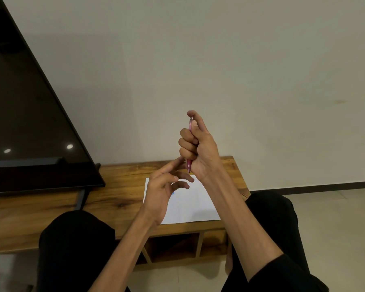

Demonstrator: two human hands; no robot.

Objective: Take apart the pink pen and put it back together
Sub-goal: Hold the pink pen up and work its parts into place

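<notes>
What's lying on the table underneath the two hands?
In the head view, a white sheet of paper lies on the wooden table below the left hand and the pen-holding right hand.

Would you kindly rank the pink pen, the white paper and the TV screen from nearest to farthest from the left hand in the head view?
1. pink pen: at the left hand's fingertips, gripped by the right hand.
2. white paper: beneath, on the bench.
3. TV screen: far left.

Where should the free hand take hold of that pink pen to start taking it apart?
Probably at the tip end of the pink pen, coming from below. The right hand wraps the upright barrel, leaving only that lower end exposed beneath the fist, and the left hand is already just below it with relaxed fingers.
</notes>
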